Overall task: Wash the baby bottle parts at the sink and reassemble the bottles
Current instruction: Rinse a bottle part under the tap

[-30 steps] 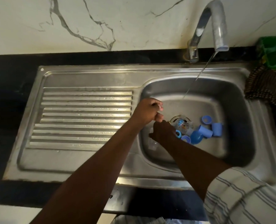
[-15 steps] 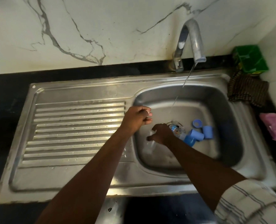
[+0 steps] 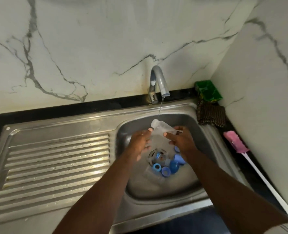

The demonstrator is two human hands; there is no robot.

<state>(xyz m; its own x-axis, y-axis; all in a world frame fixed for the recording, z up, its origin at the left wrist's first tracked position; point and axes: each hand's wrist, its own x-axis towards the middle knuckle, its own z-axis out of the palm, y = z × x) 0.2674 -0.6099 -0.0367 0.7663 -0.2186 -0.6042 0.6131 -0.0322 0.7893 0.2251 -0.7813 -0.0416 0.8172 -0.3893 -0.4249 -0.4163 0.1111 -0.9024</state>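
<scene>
**Clear bottle held up to the tap stream**

Nearest, below both sets of fingers, blue rings and caps (image 3: 166,171) lie clustered on the sink (image 3: 165,188) floor beside the drain (image 3: 154,155). Above them the right hand (image 3: 182,141) curls thumb and fingers round the base of a clear baby bottle (image 3: 163,128), whose open mouth is tilted up and leftward. The left hand (image 3: 140,142) has its fingers loosely extended, one fingertip touching the bottle's neck. Just beyond the fingertips, a thin water stream (image 3: 160,108) falls from the faucet (image 3: 162,83). Right of the right fingers lie a pink-headed brush (image 3: 237,144) and a brown cloth (image 3: 210,115).
</scene>
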